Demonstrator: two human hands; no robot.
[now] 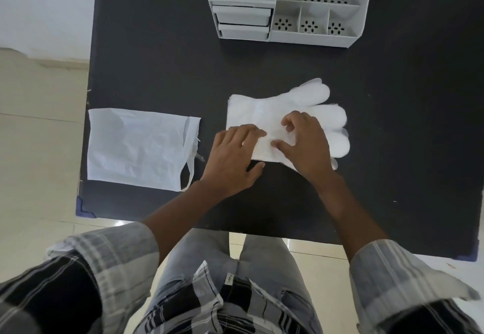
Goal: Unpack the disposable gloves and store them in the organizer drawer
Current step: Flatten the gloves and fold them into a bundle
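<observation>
A flat stack of translucent white disposable gloves (301,103) lies on the black table (157,59), fingers pointing right. My left hand (233,158) rests flat with straight fingers on the stack's near left edge. My right hand (306,145) sits on the middle of the stack, thumb and curled fingers pinching the top layer. The torn, empty plastic packet (136,148) lies flat at the table's left edge. The white organizer (288,6) stands at the far side, its two small drawers (243,23) pushed in at its left front.
The organizer has an open top tray and several perforated compartments (309,24) on its right. The table's near edge runs just above my knees. Pale tiled floor (39,124) shows to the left.
</observation>
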